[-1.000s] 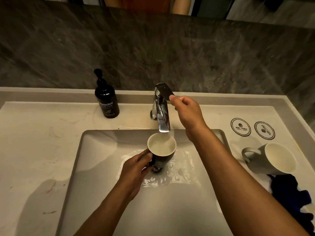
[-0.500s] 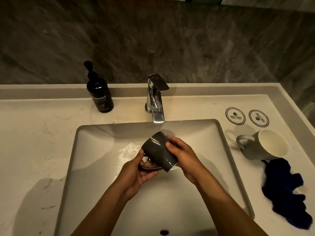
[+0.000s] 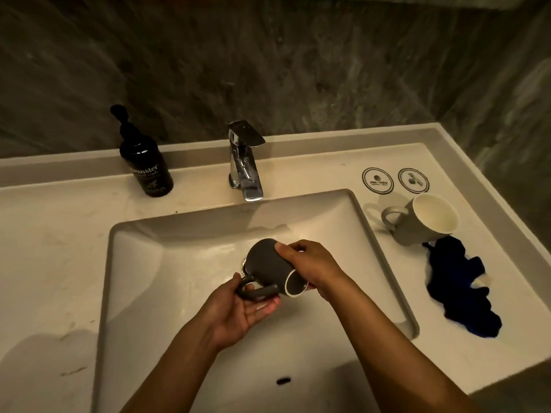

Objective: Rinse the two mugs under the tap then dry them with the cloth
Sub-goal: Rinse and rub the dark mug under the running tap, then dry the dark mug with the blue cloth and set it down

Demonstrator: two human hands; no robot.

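Dark mug (image 3: 268, 265) tipped further since 0.5 s ago, mouth now toward person, over sink (image 3: 143, 263). L hand (image 3: 241, 311) half-open, cradling handle; R hand (image 3: 310, 263) clasps body. Grey mug (image 3: 417, 231), cloth (image 3: 456, 287) on counter, R side.

A dark grey stone-look wall (image 3: 268, 61) with pale streaks fills the upper part of the view and turns a corner at the far right. Below it runs a cream vanity counter (image 3: 53, 248) with a raised back ledge, smudged and scuffed on its left side. A rectangular white basin (image 3: 185, 239) is sunk into it — glossy, with an oval overflow slot (image 3: 283, 381) in its near wall. The light is dim and warm, yellowish, brightest on the basin floor — soft shadows fall across the counter's left corner.
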